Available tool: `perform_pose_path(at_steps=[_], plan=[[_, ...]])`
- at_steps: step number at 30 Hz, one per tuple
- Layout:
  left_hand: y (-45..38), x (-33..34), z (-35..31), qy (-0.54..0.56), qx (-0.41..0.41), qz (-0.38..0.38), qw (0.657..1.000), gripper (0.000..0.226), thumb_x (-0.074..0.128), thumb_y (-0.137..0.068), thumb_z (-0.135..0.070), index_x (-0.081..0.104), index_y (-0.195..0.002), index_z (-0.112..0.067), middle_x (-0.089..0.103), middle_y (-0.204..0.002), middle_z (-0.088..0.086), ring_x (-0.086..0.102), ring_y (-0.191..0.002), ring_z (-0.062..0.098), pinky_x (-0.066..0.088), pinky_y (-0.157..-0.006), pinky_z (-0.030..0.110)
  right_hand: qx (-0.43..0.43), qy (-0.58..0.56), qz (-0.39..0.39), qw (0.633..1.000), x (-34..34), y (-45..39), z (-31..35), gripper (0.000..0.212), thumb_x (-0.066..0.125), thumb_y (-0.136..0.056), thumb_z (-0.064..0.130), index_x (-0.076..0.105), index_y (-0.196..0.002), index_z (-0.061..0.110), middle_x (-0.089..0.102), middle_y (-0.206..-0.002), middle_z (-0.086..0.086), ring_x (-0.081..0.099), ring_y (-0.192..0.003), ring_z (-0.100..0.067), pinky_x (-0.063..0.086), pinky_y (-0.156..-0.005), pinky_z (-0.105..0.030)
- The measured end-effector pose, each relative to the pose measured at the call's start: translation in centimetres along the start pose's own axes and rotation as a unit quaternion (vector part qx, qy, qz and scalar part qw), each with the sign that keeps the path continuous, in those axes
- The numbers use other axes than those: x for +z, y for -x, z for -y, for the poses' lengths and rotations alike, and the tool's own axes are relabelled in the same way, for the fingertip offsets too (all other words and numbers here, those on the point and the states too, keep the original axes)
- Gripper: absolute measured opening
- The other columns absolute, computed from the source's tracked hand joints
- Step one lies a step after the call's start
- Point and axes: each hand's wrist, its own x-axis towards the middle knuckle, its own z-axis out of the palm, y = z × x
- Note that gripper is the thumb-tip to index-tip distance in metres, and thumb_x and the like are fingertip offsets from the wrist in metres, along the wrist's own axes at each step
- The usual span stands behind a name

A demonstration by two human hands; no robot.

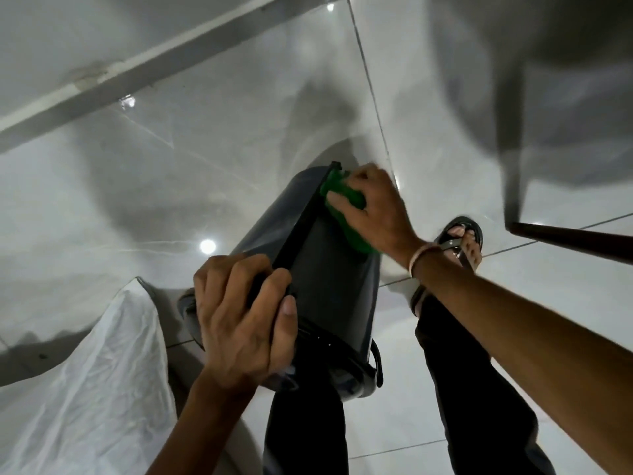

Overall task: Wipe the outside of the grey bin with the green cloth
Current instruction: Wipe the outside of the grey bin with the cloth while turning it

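The grey bin (329, 286) is tilted over between my legs, its base pointing away from me and its rim near my knees. A black bar runs along its upper side. My left hand (243, 317) grips the bin near the rim, fingers wrapped over the black bar. My right hand (376, 210) presses the green cloth (349, 214) flat against the bin's outer wall near the base end. Most of the cloth is hidden under my palm and fingers.
A crumpled white plastic liner (89, 389) lies over a surface at the lower left. My sandalled foot (462, 241) stands on the glossy tiled floor (171, 159) right of the bin. A dark pole (575, 241) and a blurred dark shape fill the upper right. A wall skirting (102, 80) crosses the upper left.
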Motion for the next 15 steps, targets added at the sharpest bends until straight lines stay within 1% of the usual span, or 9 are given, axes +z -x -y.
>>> perform_pose_path(at_steps=[3,5,6,7,8,10,11,13,15], plan=[[0.7,-0.2,0.2,-0.012,-0.007,0.006,1.0,0.032,0.035,-0.107,-0.029,0.059,-0.095,-0.011,0.07,-0.082,0.023,0.059,-0.081,0.036,0.041,-0.077,0.046,-0.156,-0.096,0.035,0.982,0.8,8.1,2.9,0.034,0.06,-0.096,0.049,0.067,-0.119,0.025,0.053,-0.122,0.002,0.052,-0.113,-0.013,0.048,-0.098,-0.032],[1.5,-0.2,0.5,-0.02,0.001,0.003,1.0,0.033,0.034,-0.107,-0.029,0.06,-0.095,-0.011,0.07,-0.082,0.023,0.061,-0.078,0.038,0.041,-0.078,0.046,-0.215,-0.1,0.059,0.97,1.6,10.0,2.7,0.033,0.059,-0.096,0.047,0.066,-0.119,0.025,0.054,-0.122,0.001,0.051,-0.112,-0.015,0.045,-0.098,-0.029],[1.8,-0.3,0.7,-0.022,0.001,0.003,1.0,0.033,0.034,-0.107,-0.029,0.06,-0.095,-0.011,0.07,-0.082,0.023,0.061,-0.078,0.038,0.041,-0.078,0.046,-0.207,-0.089,0.046,0.973,2.0,9.2,2.1,0.034,0.061,-0.096,0.044,0.068,-0.118,0.019,0.056,-0.122,-0.004,0.053,-0.112,-0.02,0.046,-0.098,-0.033],[2.2,-0.3,0.9,-0.026,0.002,0.004,1.0,0.034,0.034,-0.107,-0.029,0.06,-0.095,-0.012,0.069,-0.082,0.024,0.061,-0.079,0.039,0.041,-0.078,0.046,-0.153,-0.091,0.012,0.984,2.3,7.8,1.2,0.035,0.064,-0.096,0.039,0.07,-0.117,0.011,0.059,-0.121,-0.01,0.055,-0.112,-0.026,0.049,-0.099,-0.04],[2.4,-0.4,1.0,-0.03,0.002,0.002,1.0,0.034,0.033,-0.107,-0.03,0.06,-0.096,-0.012,0.069,-0.083,0.024,0.061,-0.08,0.04,0.041,-0.079,0.046,-0.059,-0.107,-0.031,0.992,2.5,5.8,0.4,0.035,0.067,-0.097,0.034,0.07,-0.116,0.004,0.06,-0.121,-0.015,0.056,-0.114,-0.031,0.05,-0.1,-0.044],[2.7,-0.4,0.9,-0.025,0.007,0.002,1.0,0.034,0.034,-0.107,-0.03,0.06,-0.096,-0.012,0.067,-0.088,0.021,0.06,-0.082,0.039,0.042,-0.079,0.045,0.116,-0.114,-0.097,0.982,1.7,1.6,-1.4,0.035,0.068,-0.099,0.03,0.068,-0.117,0.0,0.06,-0.125,-0.019,0.057,-0.12,-0.032,0.048,-0.102,-0.038],[2.8,-0.3,0.6,-0.022,0.012,-0.001,1.0,0.035,0.034,-0.107,-0.03,0.06,-0.096,-0.012,0.066,-0.09,0.019,0.059,-0.084,0.037,0.043,-0.079,0.045,0.161,-0.104,-0.1,0.976,1.5,0.3,-2.0,0.035,0.068,-0.1,0.032,0.068,-0.119,0.002,0.059,-0.127,-0.018,0.057,-0.122,-0.032,0.048,-0.1,-0.033],[2.7,0.0,0.1,-0.02,0.012,-0.008,1.0,0.034,0.034,-0.107,-0.03,0.061,-0.095,-0.012,0.066,-0.089,0.017,0.057,-0.085,0.035,0.044,-0.079,0.044,0.125,-0.106,-0.071,0.984,1.8,0.0,-1.0,0.035,0.068,-0.099,0.038,0.07,-0.119,0.009,0.059,-0.128,-0.012,0.057,-0.123,-0.03,0.05,-0.103,-0.037],[2.7,0.0,0.0,-0.012,0.015,-0.01,1.0,0.034,0.035,-0.107,-0.03,0.061,-0.095,-0.012,0.069,-0.087,0.019,0.057,-0.087,0.034,0.044,-0.079,0.044,-0.021,-0.112,-0.031,0.993,2.4,2.8,2.0,0.038,0.065,-0.096,0.048,0.071,-0.117,0.018,0.057,-0.124,0.001,0.053,-0.118,-0.02,0.05,-0.102,-0.04]])
